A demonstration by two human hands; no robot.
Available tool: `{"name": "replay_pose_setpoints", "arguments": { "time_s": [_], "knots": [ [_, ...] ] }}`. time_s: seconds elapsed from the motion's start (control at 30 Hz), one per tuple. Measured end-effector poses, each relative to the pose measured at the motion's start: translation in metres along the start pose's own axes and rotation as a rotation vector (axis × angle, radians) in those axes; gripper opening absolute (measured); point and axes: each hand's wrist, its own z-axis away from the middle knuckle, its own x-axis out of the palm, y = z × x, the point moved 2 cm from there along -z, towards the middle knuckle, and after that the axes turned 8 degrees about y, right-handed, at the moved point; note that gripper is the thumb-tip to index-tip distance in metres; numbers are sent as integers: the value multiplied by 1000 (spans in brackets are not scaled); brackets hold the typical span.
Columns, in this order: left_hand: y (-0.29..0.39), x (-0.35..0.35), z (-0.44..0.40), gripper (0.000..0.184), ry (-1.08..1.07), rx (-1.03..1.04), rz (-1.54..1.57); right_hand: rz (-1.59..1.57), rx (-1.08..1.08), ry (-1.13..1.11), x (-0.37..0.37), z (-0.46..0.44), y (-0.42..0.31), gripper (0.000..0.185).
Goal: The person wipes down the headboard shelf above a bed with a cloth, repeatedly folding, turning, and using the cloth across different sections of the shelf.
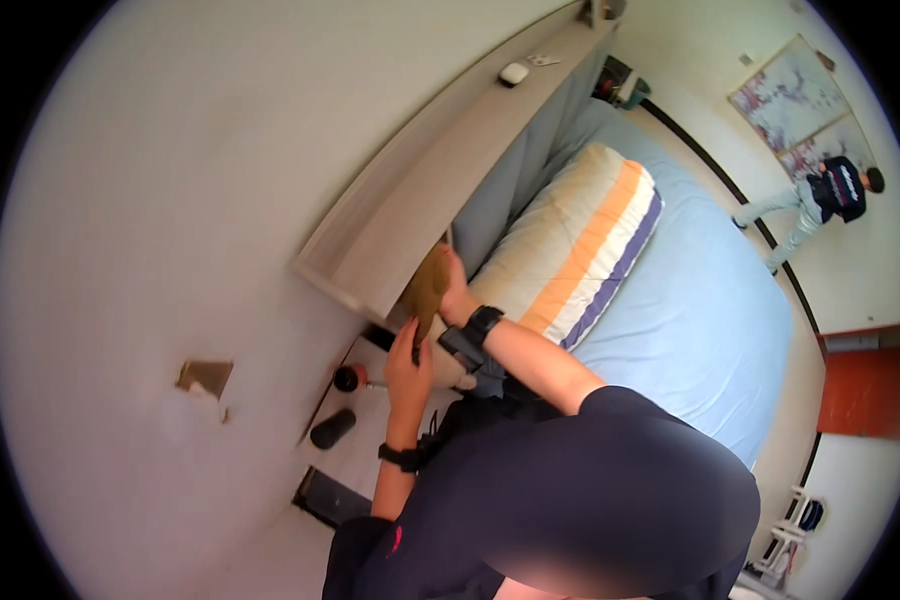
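Observation:
A brown cloth (429, 285) hangs between my two hands beside the end of the wooden headboard. My left hand (408, 362) pinches its lower corner, and a small dark thing shows at those fingertips that I cannot make out. Higher up, my right hand (456, 291) is closed on the cloth's right edge, with some fingers hidden behind it. Both wrists wear black bands. Just below my right hand is a dark rectangular object (460, 349), partly covered by my forearm.
The headboard ledge (410, 215) carries a white case (513, 74). A striped pillow (580, 245) lies on the blue bed (710, 310). Left of me, a red-and-black round object (348, 378) and a dark cylinder (333, 428) rest on a light surface. Another person (820, 200) stands across the room.

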Motion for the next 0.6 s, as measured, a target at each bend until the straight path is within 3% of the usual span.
{"name": "replay_pose_setpoints", "arguments": {
  "time_s": [0.17, 0.23, 0.3, 0.37, 0.4, 0.53, 0.6],
  "knots": [
    [-13, 1, -7, 34, -84, -29, -17, -58, -27, -28, 1, -19, 4, 32],
    [-20, 4, -9, 33, -121, -58, -26, -160, 140, -141, 8, -7, 6, 35],
    [-30, 4, -4, 33, -157, -107, -21, -158, 94, -138, -3, 4, 5, 34],
    [-33, 15, -11, 34, -227, -197, -25, -64, 128, -329, -10, 18, -8, 32],
    [-32, 15, -13, 33, -223, -159, 10, -19, 32, -52, -14, 28, -10, 30],
    [-29, 15, -17, 31, -276, -56, 53, -17, -77, 16, 25, 63, -15, 29],
    [-23, 14, -17, 29, -268, -43, 43, -9, -102, 156, 34, 70, -12, 28]
  ]
}}
